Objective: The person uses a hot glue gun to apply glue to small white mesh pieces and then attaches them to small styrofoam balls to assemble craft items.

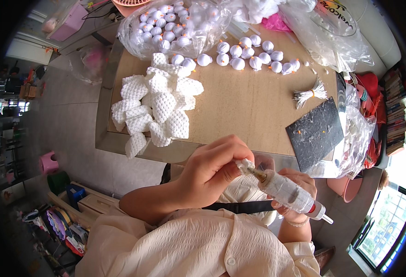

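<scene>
Between the thumb and fingers of my left hand (213, 169) is a small white piece (243, 165), mostly covered by the fingers; it looks crocheted. My right hand (300, 187) grips a hot glue gun (286, 192) with a white, worn body. Its metal nozzle (257, 174) points at the white piece and seems to touch it. A glue stick (327, 219) sticks out of the gun's rear end. Both hands are in front of the table's near edge. Beyond my left hand, white crocheted pieces (163, 106) lie in a loose pile on the table (237, 110).
White fabric-covered balls with orange tips (237, 63) sit across the table's far side. More fill a clear plastic bag (130, 41). At the right lie a tied bundle of white wires (310, 93) and a dark, glue-flecked board (315, 133). Plastic bags (355, 128) crowd the right edge.
</scene>
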Demonstrator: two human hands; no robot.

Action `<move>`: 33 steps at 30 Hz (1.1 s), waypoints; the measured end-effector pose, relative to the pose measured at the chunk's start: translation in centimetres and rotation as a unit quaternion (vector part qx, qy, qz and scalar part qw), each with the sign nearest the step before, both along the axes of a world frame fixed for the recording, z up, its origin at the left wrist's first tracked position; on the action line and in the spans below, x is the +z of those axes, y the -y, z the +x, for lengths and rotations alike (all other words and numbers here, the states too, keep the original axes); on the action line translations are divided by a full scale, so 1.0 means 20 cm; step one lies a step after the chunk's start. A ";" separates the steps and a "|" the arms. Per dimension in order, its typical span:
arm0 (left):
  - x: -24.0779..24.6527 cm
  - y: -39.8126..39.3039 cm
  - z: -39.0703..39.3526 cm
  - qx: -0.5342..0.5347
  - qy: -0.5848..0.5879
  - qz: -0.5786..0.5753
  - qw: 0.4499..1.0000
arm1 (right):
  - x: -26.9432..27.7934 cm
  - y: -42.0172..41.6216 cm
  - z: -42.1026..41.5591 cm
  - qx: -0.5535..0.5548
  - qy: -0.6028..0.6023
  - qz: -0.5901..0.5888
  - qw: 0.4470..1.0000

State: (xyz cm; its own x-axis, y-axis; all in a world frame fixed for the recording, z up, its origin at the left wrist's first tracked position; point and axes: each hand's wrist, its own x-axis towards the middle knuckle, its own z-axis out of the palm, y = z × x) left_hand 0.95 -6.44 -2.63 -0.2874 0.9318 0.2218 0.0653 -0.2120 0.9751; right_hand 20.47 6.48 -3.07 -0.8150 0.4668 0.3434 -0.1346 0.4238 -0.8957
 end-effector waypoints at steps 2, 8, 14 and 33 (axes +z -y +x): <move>0.01 0.00 0.00 0.021 -0.010 -0.011 1.000 | -0.01 -0.02 0.00 0.038 -0.007 0.007 0.999; 0.01 -0.01 0.01 0.057 -0.073 -0.011 0.996 | 0.00 0.01 -0.02 -0.016 0.007 0.055 0.998; 0.01 -0.01 0.00 0.066 -0.061 -0.005 0.996 | 0.01 0.00 -0.02 -0.005 0.001 0.064 0.998; 0.00 0.01 0.01 0.044 0.026 -0.016 0.999 | 0.01 0.03 0.00 -0.046 0.036 0.036 0.998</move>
